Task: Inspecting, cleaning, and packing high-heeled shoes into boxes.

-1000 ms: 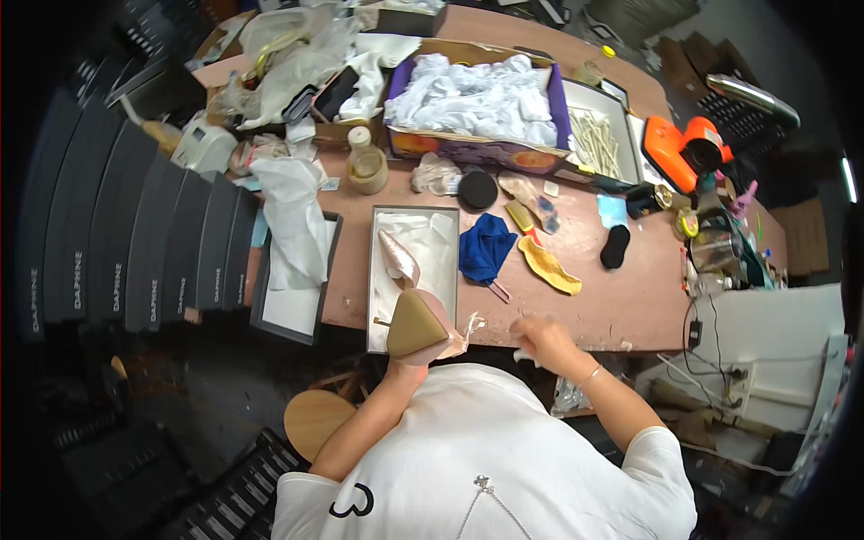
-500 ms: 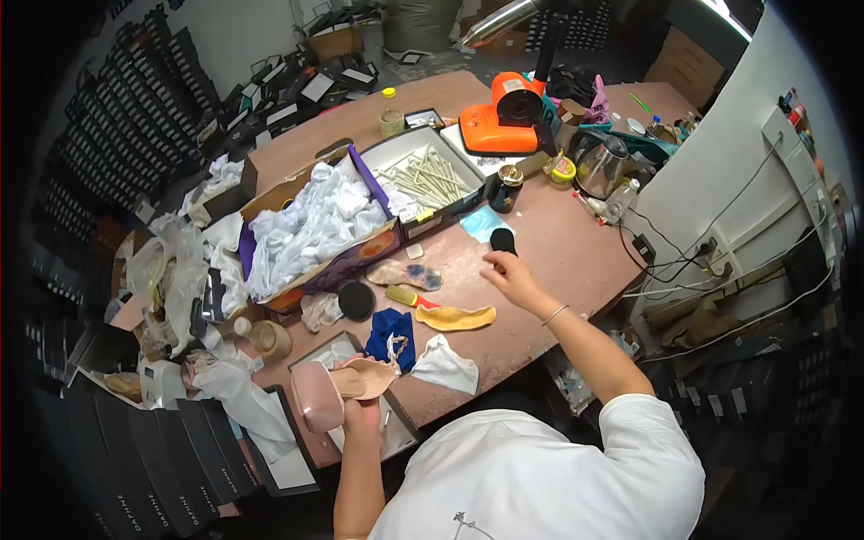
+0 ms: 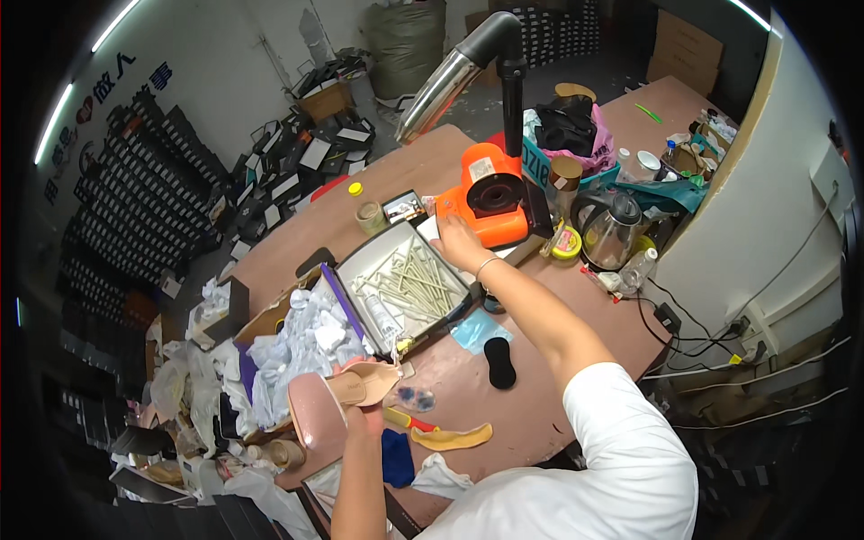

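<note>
Pink shoe [image 3: 317, 409] at seven o'clock, orange machine [image 3: 500, 227] at one!
The left hand [image 3: 365, 419] grips the shoe above the desk [image 3: 531, 387], while the right hand [image 3: 459, 243] is up at the machine's eight-o'clock edge (whether it's grasping anything, I cannot tell).

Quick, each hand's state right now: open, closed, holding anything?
Left hand: closed, holding the pink shoe.
Right hand: at the orange machine; open or closed cannot be told.

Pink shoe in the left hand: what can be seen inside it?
Inside the pink shoe, a beige insole shows behind the upper. The toe interior is covered by that upper, so whether anything sits there cannot be seen.
</note>
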`<state>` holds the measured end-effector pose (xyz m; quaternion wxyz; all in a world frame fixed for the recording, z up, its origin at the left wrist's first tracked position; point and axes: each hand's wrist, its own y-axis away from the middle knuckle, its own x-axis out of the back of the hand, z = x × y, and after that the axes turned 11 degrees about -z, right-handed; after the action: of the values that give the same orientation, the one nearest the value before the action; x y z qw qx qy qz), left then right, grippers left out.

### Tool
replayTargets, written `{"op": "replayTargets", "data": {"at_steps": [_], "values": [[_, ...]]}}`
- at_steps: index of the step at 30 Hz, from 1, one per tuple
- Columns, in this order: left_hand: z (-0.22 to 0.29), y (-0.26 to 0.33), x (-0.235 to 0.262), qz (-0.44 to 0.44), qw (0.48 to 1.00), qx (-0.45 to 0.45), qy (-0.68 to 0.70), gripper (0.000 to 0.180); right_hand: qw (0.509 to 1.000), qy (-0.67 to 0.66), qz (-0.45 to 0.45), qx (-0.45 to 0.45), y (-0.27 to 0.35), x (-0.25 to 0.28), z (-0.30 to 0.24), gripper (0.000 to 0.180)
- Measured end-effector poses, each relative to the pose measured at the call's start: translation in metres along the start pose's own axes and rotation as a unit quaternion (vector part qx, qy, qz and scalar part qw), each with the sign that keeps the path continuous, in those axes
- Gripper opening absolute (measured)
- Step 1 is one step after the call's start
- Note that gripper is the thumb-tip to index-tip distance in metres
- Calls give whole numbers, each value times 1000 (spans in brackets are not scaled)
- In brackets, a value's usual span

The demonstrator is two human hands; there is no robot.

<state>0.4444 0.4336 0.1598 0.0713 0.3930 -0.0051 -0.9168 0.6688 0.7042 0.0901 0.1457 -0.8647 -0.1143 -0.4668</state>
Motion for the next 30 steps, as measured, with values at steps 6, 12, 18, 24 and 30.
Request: {"op": "replayTargets", "data": {"at_steps": [6, 12, 18, 24, 30], "values": [[-16, -61, 8, 49, 998, 24, -12, 42, 958, 285, -33, -10, -47, -31, 34, 30], [-22, -150, -13, 28, 998, 56, 6, 41, 983, 175, 7, -45, -59, -34, 48, 27], [-24, -218, -41, -25, 998, 49, 4, 40, 979, 156, 76, -103, -73, -42, 47, 24], [-24, -264, -77, 60, 998, 33, -11, 39, 974, 210, 45, -73, -64, -40, 47, 39], [-23, -290, -82, 38, 995, -8, -88, 40, 973, 220, 45, -61, -66, -43, 50, 41]]}}
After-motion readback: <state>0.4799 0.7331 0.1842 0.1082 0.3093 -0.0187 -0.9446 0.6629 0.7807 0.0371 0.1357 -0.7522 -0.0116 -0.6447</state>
